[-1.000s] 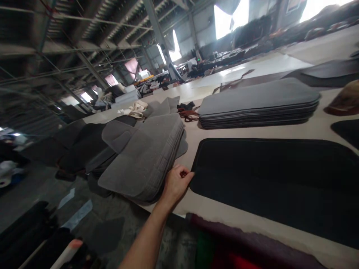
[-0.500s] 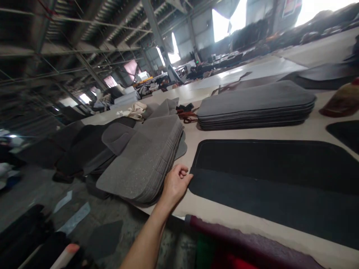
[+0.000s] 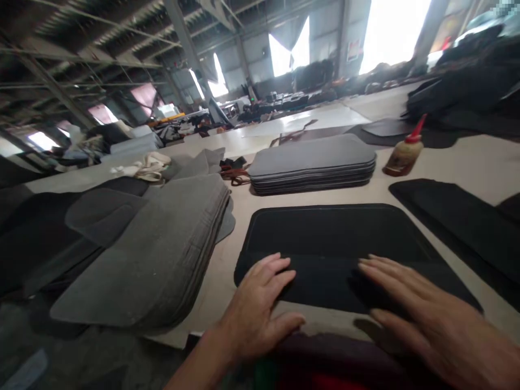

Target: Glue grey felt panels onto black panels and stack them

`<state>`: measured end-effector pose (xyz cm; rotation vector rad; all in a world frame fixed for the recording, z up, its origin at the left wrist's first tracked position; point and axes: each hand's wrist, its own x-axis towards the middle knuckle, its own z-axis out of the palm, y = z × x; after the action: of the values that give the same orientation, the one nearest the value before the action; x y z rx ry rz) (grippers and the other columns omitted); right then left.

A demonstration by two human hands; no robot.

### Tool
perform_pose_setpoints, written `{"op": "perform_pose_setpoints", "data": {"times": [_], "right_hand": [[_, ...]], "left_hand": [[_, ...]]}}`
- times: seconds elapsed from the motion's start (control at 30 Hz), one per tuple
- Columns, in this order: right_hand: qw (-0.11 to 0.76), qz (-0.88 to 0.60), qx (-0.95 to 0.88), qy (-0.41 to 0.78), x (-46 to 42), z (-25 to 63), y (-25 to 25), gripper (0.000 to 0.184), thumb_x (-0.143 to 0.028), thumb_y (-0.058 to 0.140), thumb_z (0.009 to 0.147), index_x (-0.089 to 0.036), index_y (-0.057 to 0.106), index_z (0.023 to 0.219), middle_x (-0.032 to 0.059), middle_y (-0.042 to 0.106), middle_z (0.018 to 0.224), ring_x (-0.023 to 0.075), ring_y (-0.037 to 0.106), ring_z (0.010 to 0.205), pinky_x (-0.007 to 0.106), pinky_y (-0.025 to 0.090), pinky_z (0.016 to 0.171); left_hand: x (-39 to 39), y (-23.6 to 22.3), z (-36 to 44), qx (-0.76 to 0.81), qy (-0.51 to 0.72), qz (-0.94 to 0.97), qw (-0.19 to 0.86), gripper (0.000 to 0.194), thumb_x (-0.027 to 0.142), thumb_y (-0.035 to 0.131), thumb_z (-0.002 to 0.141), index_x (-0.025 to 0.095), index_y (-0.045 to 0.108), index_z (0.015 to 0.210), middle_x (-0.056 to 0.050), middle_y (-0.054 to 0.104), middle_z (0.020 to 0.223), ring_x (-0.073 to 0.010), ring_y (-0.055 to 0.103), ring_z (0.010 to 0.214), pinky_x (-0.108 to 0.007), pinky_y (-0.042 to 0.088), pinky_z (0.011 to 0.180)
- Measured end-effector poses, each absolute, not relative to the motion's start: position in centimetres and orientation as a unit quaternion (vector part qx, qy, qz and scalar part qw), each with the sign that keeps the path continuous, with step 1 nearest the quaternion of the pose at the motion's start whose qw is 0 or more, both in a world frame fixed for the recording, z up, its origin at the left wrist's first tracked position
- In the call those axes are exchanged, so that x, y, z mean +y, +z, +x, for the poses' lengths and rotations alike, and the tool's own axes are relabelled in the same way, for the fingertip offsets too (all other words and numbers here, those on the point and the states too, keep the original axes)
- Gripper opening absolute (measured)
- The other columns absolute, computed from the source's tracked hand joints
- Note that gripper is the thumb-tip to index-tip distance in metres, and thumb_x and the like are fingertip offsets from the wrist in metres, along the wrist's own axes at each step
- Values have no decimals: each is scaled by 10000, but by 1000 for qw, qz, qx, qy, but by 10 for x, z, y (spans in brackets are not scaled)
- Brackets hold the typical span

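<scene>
Black panel (image 3: 320,233) flat on the table (image 3: 473,162), with two bare hands over its near part. The left hand (image 3: 258,309) lies across the panel's near edge, close to its left corner, fingers a little fanned and thumb well apart. The right hand (image 3: 430,319) is palm down over the panel's near right part, fingers almost together, thumb apart. Neither pinches anything; from where I stand I cannot tell whether either palm presses. A faint line (image 3: 325,258) crosses the panel from side to side, perhaps a fold or a second layer. Beyond the panel, a neat grey stack (image 3: 312,157); to its left, a grey pile (image 3: 162,249); to its right, a second black piece (image 3: 450,216); past its far right corner, a red-tipped bottle (image 3: 404,154). Step in hand, as I judge it: settling the panel's near part flat. The next move seems to call for level palms and light, even pressure, lest the panel creep or crease.
</scene>
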<state>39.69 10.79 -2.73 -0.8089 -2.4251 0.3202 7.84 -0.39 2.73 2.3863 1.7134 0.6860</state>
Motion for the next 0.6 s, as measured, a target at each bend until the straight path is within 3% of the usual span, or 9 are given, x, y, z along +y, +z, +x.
{"op": "perform_pose_setpoints", "data": {"times": [0.13,0.27,0.43,0.6], "right_hand": [[193,-204,-960,24,96,345,-24,687,-481,551,995,-197,330,1580,75,297,1601,328,331,1454,535,421,1141],[171,-183,-968,-23,94,334,-25,709,-508,568,987,-91,391,1532,153,300,1580,354,366,1431,595,421,1117],[162,-231,-956,-74,93,359,-24,779,-583,570,959,-26,440,1487,219,322,1552,376,390,1413,594,480,1055],[154,-324,-924,-132,92,394,-31,857,-661,516,951,1,429,1488,258,273,1568,384,340,1439,574,492,1049]], "left_hand": [[14,23,100,570,83,811,99,843,718,638,822,247,431,1489,-126,389,1578,-395,294,1471,-662,295,1183],[22,20,105,601,18,792,109,892,760,638,791,316,377,1519,-92,360,1600,-407,262,1480,-716,263,1166],[13,12,84,606,10,793,67,825,724,642,814,352,392,1507,-57,383,1589,-375,326,1463,-668,330,1160],[3,-7,45,560,31,821,-101,813,624,562,908,301,230,1576,-67,350,1606,-338,431,1415,-552,475,1078]]}}
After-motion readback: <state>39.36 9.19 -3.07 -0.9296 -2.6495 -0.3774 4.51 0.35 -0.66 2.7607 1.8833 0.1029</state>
